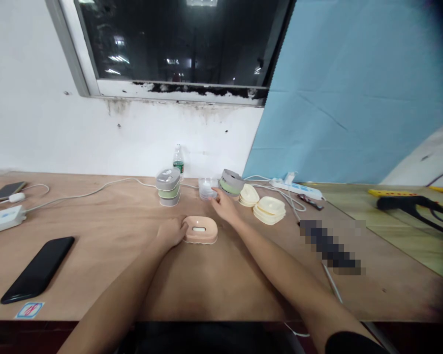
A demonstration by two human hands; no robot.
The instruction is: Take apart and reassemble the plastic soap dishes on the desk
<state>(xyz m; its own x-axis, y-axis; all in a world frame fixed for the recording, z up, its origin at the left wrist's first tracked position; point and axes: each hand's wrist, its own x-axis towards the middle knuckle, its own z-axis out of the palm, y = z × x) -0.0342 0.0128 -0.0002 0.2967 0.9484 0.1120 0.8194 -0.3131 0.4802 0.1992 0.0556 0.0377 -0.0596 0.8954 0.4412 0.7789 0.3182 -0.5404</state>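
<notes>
My left hand [173,231] is closed on the left edge of a peach-pink oval plastic dish [205,225] with a slot in its middle, which rests on the table in front of me. Farther out, my right hand [224,205] reaches forward with its fingers stretched at the right side of several clear plastic pieces [207,188]. Whether the fingertips grip any piece I cannot make out. Just beyond that hand stand stacked grey and green oval rings [231,182]. To its right lie cream oval pieces [248,194] and a second cream stack [269,210].
At left centre stands a stack of grey and green oval boxes [169,181], with a plastic bottle [178,160] behind. A black phone [39,269] lies at left. White power strips [299,188] and cables run along the back; a white stick [332,282] lies at right.
</notes>
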